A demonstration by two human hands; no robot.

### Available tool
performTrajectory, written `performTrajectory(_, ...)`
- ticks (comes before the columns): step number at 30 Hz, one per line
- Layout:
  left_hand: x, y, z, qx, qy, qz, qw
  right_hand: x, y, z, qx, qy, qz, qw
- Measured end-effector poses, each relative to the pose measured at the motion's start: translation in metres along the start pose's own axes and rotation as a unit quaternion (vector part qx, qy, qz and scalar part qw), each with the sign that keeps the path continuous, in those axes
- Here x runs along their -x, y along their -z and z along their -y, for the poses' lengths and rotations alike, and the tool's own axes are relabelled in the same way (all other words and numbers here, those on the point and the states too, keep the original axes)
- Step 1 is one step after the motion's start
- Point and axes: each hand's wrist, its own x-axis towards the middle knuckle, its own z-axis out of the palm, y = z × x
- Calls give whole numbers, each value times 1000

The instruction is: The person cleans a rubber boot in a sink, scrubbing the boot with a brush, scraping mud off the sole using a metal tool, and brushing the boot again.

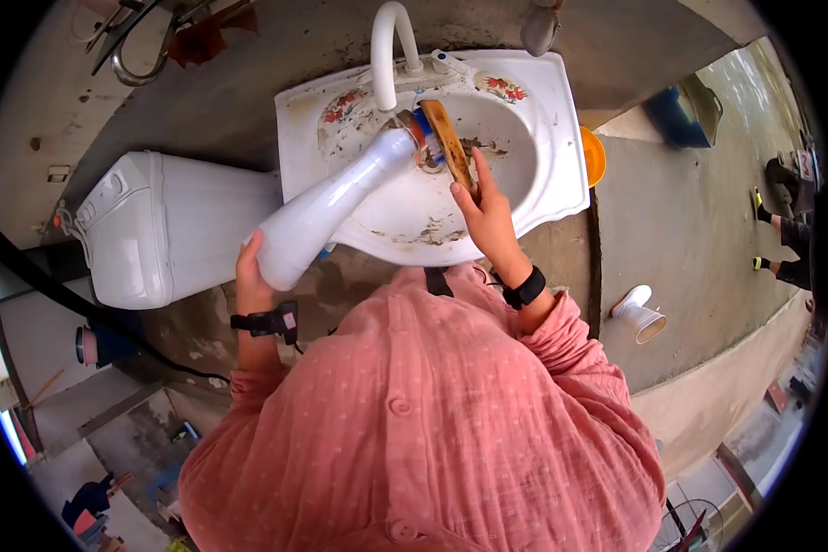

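A white rubber boot [336,202] is tilted across the sink, its foot end under the faucet [384,64] and its sole brown with mud. My left hand [252,262] grips the boot at the top of its shaft; part of the fingers is hidden behind it. In my right hand [489,216] is a wooden scrub brush [447,143] with blue bristles, which face the boot's sole and seem to touch it. Beneath both lies the white sink [515,189], spattered with mud.
A white washing machine [193,230] stands left of the sink. To the right are a yellow basin [592,156], another white boot [638,315] on the floor and a dark blue bucket [685,115]. Another person's legs [782,239] show at the far right.
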Motion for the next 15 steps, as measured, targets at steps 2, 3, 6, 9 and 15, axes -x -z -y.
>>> performTrajectory(2,-4,15,-2,-11,-3,-13,1000,-9,-10,-7,-20,2,-1,1000)
performTrajectory(3,-8,24,-4,-12,-11,-25,1000,-13,-14,-9,-27,13,14,999)
performTrajectory(6,-22,32,-22,-35,-17,-52,998,-16,-25,-16,-13,4,62,998)
performTrajectory(9,-46,25,-43,-159,-18,21,987,-16,-37,-26,-75,-102,125,984)
performTrajectory(15,-103,-6,-79,-240,-1,57,969,-32,-57,-30,-334,-193,67,920)
